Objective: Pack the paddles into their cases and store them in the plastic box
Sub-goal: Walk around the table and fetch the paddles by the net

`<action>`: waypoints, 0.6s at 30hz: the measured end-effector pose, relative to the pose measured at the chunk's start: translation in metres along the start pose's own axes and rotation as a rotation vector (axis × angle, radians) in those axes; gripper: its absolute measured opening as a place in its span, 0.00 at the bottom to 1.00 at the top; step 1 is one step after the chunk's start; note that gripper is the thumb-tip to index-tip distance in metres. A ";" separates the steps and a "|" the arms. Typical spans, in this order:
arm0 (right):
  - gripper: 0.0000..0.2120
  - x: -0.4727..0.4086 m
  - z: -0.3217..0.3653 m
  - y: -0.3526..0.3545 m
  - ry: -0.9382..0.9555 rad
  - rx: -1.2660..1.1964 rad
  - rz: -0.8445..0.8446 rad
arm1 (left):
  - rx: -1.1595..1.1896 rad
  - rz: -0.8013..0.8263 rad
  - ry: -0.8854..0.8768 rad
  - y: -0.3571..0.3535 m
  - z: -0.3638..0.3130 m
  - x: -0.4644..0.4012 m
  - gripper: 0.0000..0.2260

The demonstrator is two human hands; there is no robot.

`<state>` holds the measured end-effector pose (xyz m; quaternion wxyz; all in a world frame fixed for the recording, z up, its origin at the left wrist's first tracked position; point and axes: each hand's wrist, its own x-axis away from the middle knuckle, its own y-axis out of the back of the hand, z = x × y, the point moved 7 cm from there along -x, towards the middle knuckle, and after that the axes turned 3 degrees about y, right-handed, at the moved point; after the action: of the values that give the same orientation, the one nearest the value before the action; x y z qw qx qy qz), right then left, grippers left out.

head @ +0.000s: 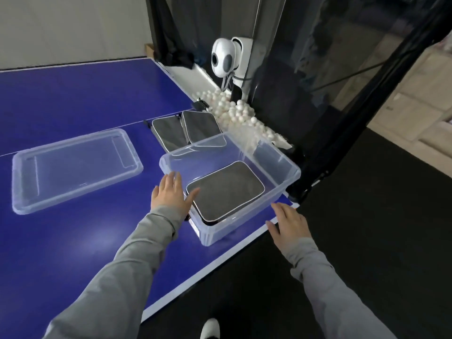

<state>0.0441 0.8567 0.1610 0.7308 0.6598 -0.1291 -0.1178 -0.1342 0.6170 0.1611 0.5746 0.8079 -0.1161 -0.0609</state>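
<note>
A clear plastic box (288, 178) stands at the near right corner of the blue table. Inside it lies a closed grey paddle case (226, 190) with white piping. Behind the box, two more grey cases (168, 133) (201, 127) lie side by side on the table, partly seen through the box wall. My left hand (171, 192) is open, fingers spread, against the box's left rim. Off the box's near right side, my right hand (288, 225) hovers open above the table edge, holding nothing. No bare paddle is in view.
The clear box lid (73, 167) lies flat on the blue table (73, 99) to the left. Many white balls (234, 111) are heaped behind the cases beneath a white ball machine (227, 57). Black netting and a pole (367, 101) stand at the right; dark floor lies below.
</note>
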 end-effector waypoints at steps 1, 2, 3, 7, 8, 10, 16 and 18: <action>0.25 -0.016 -0.002 0.007 0.026 0.006 -0.008 | -0.018 -0.003 0.012 0.000 -0.003 -0.009 0.34; 0.25 -0.032 -0.002 0.013 0.051 0.004 -0.011 | -0.032 -0.002 0.024 0.000 -0.006 -0.017 0.34; 0.25 -0.048 -0.002 0.018 0.075 -0.003 -0.013 | -0.041 -0.003 0.038 0.000 -0.007 -0.025 0.34; 0.25 -0.108 0.010 0.029 0.203 0.007 -0.019 | 0.000 -0.014 0.159 -0.006 -0.001 -0.046 0.37; 0.25 -0.123 0.014 0.030 0.232 0.014 -0.017 | 0.018 -0.014 0.199 -0.009 0.003 -0.049 0.37; 0.25 -0.154 0.021 0.029 0.285 0.008 -0.010 | 0.061 -0.024 0.281 -0.015 0.010 -0.055 0.38; 0.25 -0.245 0.041 0.018 0.479 -0.039 0.019 | 0.230 -0.097 0.527 -0.033 0.016 -0.065 0.42; 0.25 -0.273 0.048 0.016 0.552 -0.052 0.027 | 0.267 -0.121 0.597 -0.039 0.012 -0.066 0.43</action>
<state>-0.2291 0.9069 0.1726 0.7565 0.6462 0.0693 0.0729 -0.1964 0.6351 0.1184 0.4674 0.8637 0.0989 0.1603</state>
